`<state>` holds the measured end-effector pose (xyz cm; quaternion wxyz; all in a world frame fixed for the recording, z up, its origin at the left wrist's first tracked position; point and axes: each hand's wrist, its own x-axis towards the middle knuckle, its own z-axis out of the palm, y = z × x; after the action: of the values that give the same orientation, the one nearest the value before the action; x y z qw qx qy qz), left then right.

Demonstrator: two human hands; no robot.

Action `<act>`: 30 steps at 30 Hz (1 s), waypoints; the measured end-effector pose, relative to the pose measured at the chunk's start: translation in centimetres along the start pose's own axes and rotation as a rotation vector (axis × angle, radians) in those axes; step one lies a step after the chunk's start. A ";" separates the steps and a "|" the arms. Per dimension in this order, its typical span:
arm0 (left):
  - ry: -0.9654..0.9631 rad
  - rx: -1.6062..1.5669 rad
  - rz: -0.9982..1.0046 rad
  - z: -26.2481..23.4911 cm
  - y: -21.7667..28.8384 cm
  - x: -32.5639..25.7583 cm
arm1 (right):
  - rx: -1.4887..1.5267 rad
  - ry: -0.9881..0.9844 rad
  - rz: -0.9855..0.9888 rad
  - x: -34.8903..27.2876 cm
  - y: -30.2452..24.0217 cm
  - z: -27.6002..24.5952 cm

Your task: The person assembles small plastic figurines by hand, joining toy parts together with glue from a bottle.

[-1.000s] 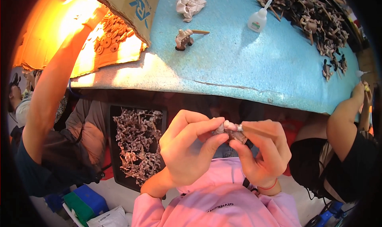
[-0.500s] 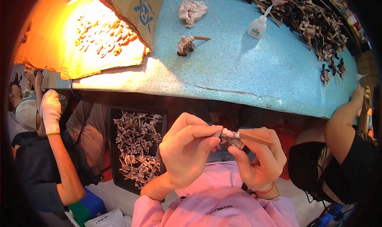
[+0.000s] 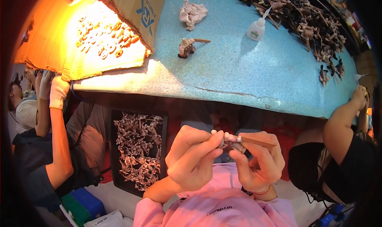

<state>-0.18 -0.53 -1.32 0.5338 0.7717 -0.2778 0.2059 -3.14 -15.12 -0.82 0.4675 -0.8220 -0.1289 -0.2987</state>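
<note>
Above my lap, a small figurine (image 3: 237, 146) is held between my two hands. It has a pale, pinkish upper part, a grey-brown body and a dark end. My left hand (image 3: 193, 157) pinches its left side between thumb and fingertips. On the other side, my right hand (image 3: 260, 161) grips the body, and a flat brown stick (image 3: 258, 141) juts from the figurine across those fingers. My fingers hide part of the piece. A similar figurine (image 3: 186, 48) with a brown stick stands on the blue table (image 3: 223, 72).
A crumpled cloth (image 3: 193, 14) and white glue bottle (image 3: 256, 29) are on the table, with piled figurines (image 3: 310, 30) far right. A brightly lit cardboard box (image 3: 71, 70) holds small parts. A black tray (image 3: 115, 169) of pieces sits left of me. Co-workers sit on both sides.
My hands have dropped slightly with the figurine, and my left fingers have shifted their pinch on it. The left co-worker's gloved hand has moved up to the cardboard box's edge.
</note>
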 end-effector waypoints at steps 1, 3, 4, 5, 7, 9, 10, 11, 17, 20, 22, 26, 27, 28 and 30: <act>-0.001 -0.001 -0.006 0.0 0.1 0.0 | -0.001 -0.002 -0.001 0.0 0.0 0.0; -0.003 -0.008 -0.045 0.1 0.4 -0.3 | -0.003 0.008 -0.009 0.0 0.0 0.1; -0.005 -0.015 -0.084 0.1 0.5 -0.4 | -0.005 0.018 -0.018 0.0 0.0 0.2; -0.006 -0.015 -0.083 0.1 0.4 -0.5 | -0.006 0.019 -0.017 0.0 0.0 0.2; -0.009 -0.041 -0.095 0.1 -0.1 -0.8 | 0.007 0.029 -0.009 0.0 0.0 0.4; -0.004 -0.070 -0.113 0.1 -0.2 -0.8 | 0.004 0.020 -0.001 0.2 -0.1 0.3; 0.002 -0.100 -0.131 0.2 -0.2 -0.8 | 0.001 0.011 0.007 0.3 -0.1 0.2; 0.002 -0.099 -0.130 0.0 -0.1 -0.7 | 0.001 0.012 0.006 0.3 -0.1 0.2; -0.034 -0.125 -0.204 -0.3 0.6 0.1 | 0.023 0.021 0.015 0.4 0.0 -0.2; 0.086 -0.235 -0.307 -0.2 0.8 0.0 | 0.027 0.017 0.007 0.3 0.0 -0.2; 0.025 -0.098 -0.161 -0.3 0.6 0.2 | 0.052 0.030 0.025 0.2 0.2 0.0; 0.014 0.007 0.020 -0.2 0.6 0.3 | 0.035 0.029 0.028 -0.1 0.1 -0.1; 0.014 0.007 0.021 -0.2 0.5 0.2 | 0.044 0.033 0.045 -0.1 0.1 -0.1; 0.021 0.017 0.026 -0.1 0.4 0.0 | 0.052 0.038 0.062 -0.1 0.0 -0.1; 0.028 0.024 0.033 -0.1 0.5 0.1 | 0.053 0.042 0.047 -0.1 0.2 -0.2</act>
<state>-0.40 -0.56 -0.90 0.5249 0.7703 -0.2807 0.2288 -3.20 -15.33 -0.95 0.4985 -0.8057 -0.1077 -0.3011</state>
